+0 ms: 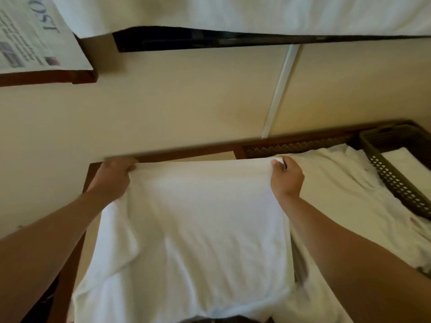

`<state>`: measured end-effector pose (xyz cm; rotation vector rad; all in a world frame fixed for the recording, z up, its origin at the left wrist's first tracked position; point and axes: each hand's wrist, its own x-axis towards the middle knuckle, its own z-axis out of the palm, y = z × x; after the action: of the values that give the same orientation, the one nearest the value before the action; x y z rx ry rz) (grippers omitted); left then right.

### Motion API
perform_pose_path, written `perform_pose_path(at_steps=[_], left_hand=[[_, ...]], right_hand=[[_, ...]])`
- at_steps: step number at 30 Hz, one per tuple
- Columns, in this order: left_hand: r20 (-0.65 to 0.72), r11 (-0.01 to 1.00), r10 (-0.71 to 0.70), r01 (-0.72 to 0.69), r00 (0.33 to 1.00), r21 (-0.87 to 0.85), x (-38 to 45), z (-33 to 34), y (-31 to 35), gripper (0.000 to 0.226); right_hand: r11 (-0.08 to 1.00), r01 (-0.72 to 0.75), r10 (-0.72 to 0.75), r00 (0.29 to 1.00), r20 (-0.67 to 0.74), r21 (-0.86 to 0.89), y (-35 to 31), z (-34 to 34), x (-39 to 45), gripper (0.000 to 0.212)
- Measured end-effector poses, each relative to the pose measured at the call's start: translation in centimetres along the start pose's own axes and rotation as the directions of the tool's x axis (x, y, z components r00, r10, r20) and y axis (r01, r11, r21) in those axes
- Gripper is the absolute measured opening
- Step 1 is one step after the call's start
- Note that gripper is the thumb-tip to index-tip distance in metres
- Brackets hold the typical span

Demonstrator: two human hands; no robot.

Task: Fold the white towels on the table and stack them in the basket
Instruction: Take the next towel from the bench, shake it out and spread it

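The soft white cloth towel (pixel 193 220) looked light and limp, likely to sag unless pinched at its corners. It was plain, faintly creased, and lay spread on the brown wooden table (pixel 163 156). At the towel's far edge, the left hand (pixel 114 176) and right hand (pixel 288 177) each gripped a corner. Beyond the towel's right corner sat a dark perforated plastic basket (pixel 394 176).
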<state>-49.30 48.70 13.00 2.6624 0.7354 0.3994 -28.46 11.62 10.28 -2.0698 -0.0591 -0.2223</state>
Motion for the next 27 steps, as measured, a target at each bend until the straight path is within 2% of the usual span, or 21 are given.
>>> perform_pose_path(at_steps=[4,9,13,16,23,25,27], left_hand=[[0.098,0.997,-0.055,0.05,0.994,0.055,5.5,2.9,-1.3,0.034],[0.125,0.993,-0.111,0.105,0.986,0.051,11.6,6.6,-2.1,0.037],[0.157,0.99,-0.125,0.113,0.98,0.083,15.8,10.3,-3.0,0.035],[0.189,0.988,-0.139,0.122,0.972,0.096,17.8,12.6,-3.4,0.033],[0.256,0.97,-0.234,0.208,0.938,0.124,19.0,16.9,-4.3,0.029],[0.223,0.966,-0.238,0.206,0.945,0.157,18.6,17.0,-4.3,0.027],[0.178,0.952,-0.296,0.274,0.938,0.138,17.9,16.4,-4.5,0.03]], right_hand=[[0.998,0.015,-0.013,0.999,0.03,-0.067,0.0,3.8,5.3,0.016],[0.994,0.009,0.0,0.997,0.084,-0.113,2.1,9.7,12.0,0.024],[0.985,-0.054,0.076,0.988,0.134,-0.162,4.9,13.9,16.3,0.029],[0.977,-0.05,0.091,0.977,0.194,-0.206,6.8,16.2,18.6,0.035],[0.951,0.076,0.022,0.951,0.31,-0.301,10.0,19.7,21.4,0.031],[0.936,0.077,0.033,0.953,0.303,-0.344,10.4,20.5,21.6,0.031],[0.874,0.033,0.102,0.963,0.249,-0.485,9.8,20.9,20.9,0.026]])
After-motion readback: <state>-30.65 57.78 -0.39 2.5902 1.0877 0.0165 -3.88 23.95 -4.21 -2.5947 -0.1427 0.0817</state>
